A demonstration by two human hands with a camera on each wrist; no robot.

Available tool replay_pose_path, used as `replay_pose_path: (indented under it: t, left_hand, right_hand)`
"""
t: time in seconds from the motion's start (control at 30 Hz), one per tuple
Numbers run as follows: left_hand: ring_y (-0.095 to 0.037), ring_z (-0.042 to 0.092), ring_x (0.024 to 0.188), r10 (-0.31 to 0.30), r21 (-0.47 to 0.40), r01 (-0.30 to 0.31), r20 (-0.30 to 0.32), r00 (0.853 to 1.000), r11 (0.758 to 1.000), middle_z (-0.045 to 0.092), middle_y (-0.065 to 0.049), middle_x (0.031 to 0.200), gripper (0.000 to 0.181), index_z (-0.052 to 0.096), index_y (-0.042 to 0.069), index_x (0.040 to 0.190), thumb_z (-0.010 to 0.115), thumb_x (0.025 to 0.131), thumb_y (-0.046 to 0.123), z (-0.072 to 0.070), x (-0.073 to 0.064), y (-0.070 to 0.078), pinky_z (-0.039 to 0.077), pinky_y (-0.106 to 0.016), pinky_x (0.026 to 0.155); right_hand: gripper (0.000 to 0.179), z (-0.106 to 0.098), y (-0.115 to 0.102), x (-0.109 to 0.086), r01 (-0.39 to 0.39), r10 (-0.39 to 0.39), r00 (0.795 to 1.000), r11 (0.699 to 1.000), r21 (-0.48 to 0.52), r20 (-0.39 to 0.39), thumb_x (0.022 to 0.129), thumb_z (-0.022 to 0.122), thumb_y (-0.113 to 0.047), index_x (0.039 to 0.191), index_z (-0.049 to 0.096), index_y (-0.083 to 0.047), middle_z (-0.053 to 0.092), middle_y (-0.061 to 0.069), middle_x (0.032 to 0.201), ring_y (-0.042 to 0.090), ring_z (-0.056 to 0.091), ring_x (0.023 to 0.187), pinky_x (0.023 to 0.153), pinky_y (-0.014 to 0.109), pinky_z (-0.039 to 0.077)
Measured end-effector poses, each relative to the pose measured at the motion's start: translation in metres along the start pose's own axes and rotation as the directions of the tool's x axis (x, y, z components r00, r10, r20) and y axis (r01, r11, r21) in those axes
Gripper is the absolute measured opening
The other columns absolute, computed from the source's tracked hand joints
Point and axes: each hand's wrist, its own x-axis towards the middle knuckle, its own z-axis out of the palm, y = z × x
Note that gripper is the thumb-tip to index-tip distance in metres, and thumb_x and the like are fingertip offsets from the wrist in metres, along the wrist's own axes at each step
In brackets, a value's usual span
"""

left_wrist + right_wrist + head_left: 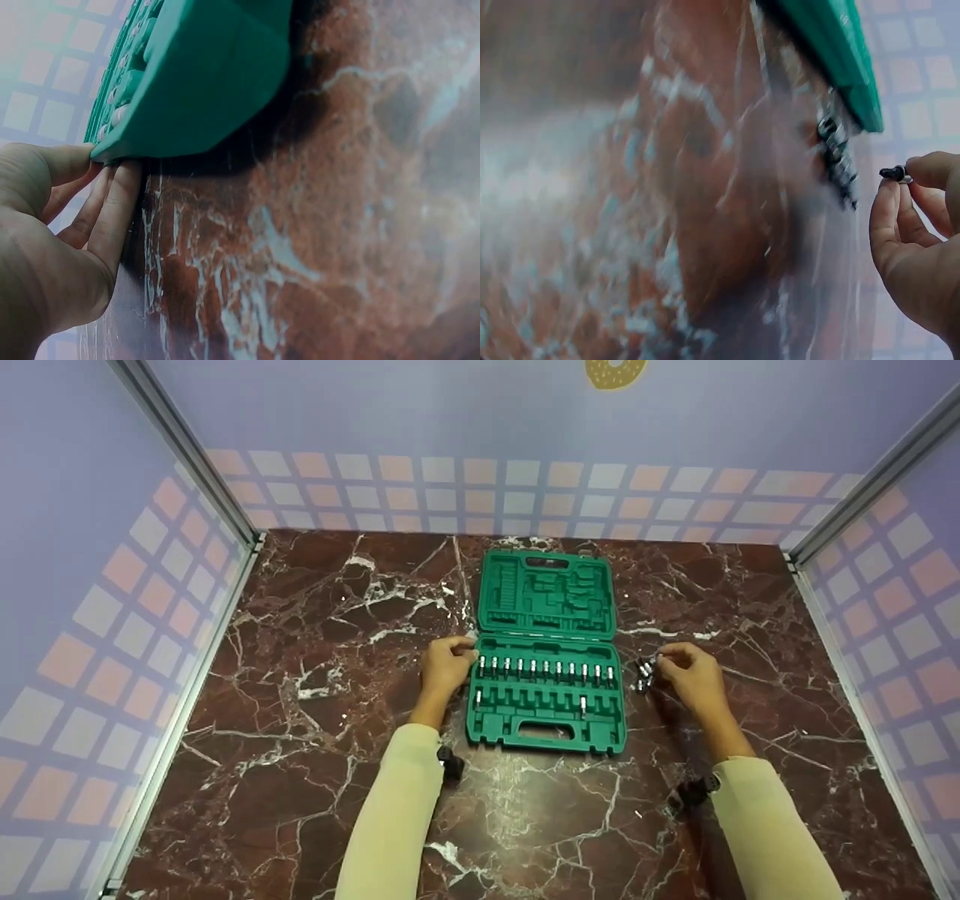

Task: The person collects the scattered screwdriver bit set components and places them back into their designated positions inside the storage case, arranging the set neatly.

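Note:
An open green tool case (546,728) lies on the marbled table. A full row of bit sockets (545,670) stands in its upper slots, and two more sit in the lower row. My left hand (446,664) grips the case's left edge, thumb at the rim and fingers against the side, as the left wrist view shows. To the right of the case, my right hand (694,676) pinches a small bit socket (894,173) with a dark tip between thumb and fingers. Beside that hand lies a loose pile of bit sockets (835,154), close to the case's right side.
The case's raised lid (547,592) lies back behind the tray, its moulded recesses showing. Panelled walls (480,420) enclose the marbled table (337,675) at the back and on both sides.

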Motion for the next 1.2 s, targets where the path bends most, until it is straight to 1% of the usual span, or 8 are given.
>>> replay_pose_path:
  t: [0.2, 0.33, 0.43, 0.67, 0.87, 0.97, 1.07, 1.2]
  left_hand:
    - [-0.02, 0.073, 0.079, -0.001, 0.008, 0.001, -0.004, 1.0, 1.0, 0.079, -0.005, 0.099, 0.018, 0.082, 0.017, 0.111, 0.076, 0.094, 0.017, 0.0, 0.0, 0.0, 0.061, -0.028, 0.058]
    - [-0.02, 0.073, 0.078, -0.005, -0.002, 0.005, -0.005, 1.0, 1.0, 0.079, -0.006, 0.099, 0.018, 0.082, 0.017, 0.111, 0.076, 0.094, 0.016, 0.0, 0.0, 0.0, 0.062, -0.028, 0.058]
    - [-0.02, 0.073, 0.078, -0.004, -0.001, 0.004, -0.004, 1.0, 1.0, 0.079, -0.006, 0.099, 0.019, 0.082, 0.016, 0.111, 0.076, 0.094, 0.016, 0.0, 0.0, 0.0, 0.062, -0.029, 0.058]
    - [-0.021, 0.073, 0.081, -0.005, 0.013, 0.005, 0.004, 1.0, 1.0, 0.078, -0.005, 0.102, 0.019, 0.081, 0.018, 0.113, 0.076, 0.095, 0.017, 0.0, 0.0, 0.0, 0.062, -0.03, 0.06]
    - [-0.022, 0.073, 0.084, -0.003, 0.004, 0.003, 0.005, 1.0, 1.0, 0.078, -0.006, 0.102, 0.019, 0.081, 0.017, 0.112, 0.076, 0.094, 0.016, 0.001, 0.001, -0.001, 0.062, -0.03, 0.061]
    - [-0.022, 0.073, 0.083, -0.004, -0.005, 0.004, 0.009, 1.0, 1.0, 0.078, -0.007, 0.101, 0.019, 0.081, 0.016, 0.112, 0.076, 0.094, 0.015, 0.001, 0.0, -0.001, 0.062, -0.029, 0.059]
    - [-0.021, 0.073, 0.081, -0.01, -0.006, 0.01, 0.011, 1.0, 1.0, 0.078, -0.006, 0.102, 0.019, 0.081, 0.017, 0.113, 0.075, 0.095, 0.015, 0.001, 0.0, -0.001, 0.062, -0.029, 0.059]
    - [-0.021, 0.073, 0.081, -0.013, -0.01, 0.013, 0.009, 1.0, 1.0, 0.078, -0.006, 0.102, 0.019, 0.081, 0.016, 0.113, 0.075, 0.095, 0.015, -0.001, 0.0, 0.001, 0.062, -0.029, 0.059]
  right_hand:
    - [0.03, 0.011, -0.017, -0.003, 0.011, -0.027, 0.997, 0.98, 0.199, 0.078, 0.099, 0.068, -0.007, 0.122, 0.065, 0.011, 0.071, 0.008, 0.098, 0.0, 0.064, 0.078, 0.071, 0.017, 0.057]
    - [0.032, 0.022, -0.024, -0.005, -0.038, -0.01, 0.989, 0.946, 0.321, 0.146, 0.099, 0.067, -0.004, 0.124, 0.061, 0.015, 0.069, 0.003, 0.097, 0.004, 0.066, 0.082, 0.077, 0.023, 0.061]
    - [0.032, 0.03, -0.029, -0.008, -0.071, -0.001, 0.982, 0.925, 0.374, 0.189, 0.099, 0.066, -0.002, 0.124, 0.059, 0.017, 0.069, -0.001, 0.094, 0.007, 0.067, 0.083, 0.081, 0.025, 0.062]
    - [0.031, 0.045, -0.041, -0.017, -0.097, -0.013, 0.966, 0.908, 0.408, 0.257, 0.099, 0.067, -0.003, 0.122, 0.058, 0.017, 0.069, -0.001, 0.095, 0.008, 0.068, 0.085, 0.08, 0.025, 0.062]
    - [0.025, 0.058, -0.058, -0.023, -0.048, -0.093, 0.944, 0.911, 0.41, 0.316, 0.096, 0.067, 0.003, 0.115, 0.06, 0.017, 0.069, 0.007, 0.098, 0.01, 0.069, 0.086, 0.079, 0.025, 0.062]
    - [0.022, 0.066, -0.066, -0.025, -0.002, -0.141, 0.925, 0.926, 0.377, 0.352, 0.095, 0.067, 0.004, 0.113, 0.061, 0.016, 0.07, 0.009, 0.099, 0.007, 0.069, 0.083, 0.077, 0.023, 0.062]
    - [0.021, 0.075, -0.074, -0.027, 0.044, -0.188, 0.902, 0.936, 0.349, 0.389, 0.095, 0.068, 0.004, 0.113, 0.064, 0.014, 0.071, 0.018, 0.103, 0.006, 0.069, 0.083, 0.078, 0.023, 0.062]
    - [0.021, 0.087, -0.086, -0.03, 0.11, -0.241, 0.859, 0.948, 0.298, 0.451, 0.096, 0.071, -0.001, 0.114, 0.067, 0.009, 0.07, 0.026, 0.112, 0.011, 0.071, 0.091, 0.083, 0.024, 0.062]
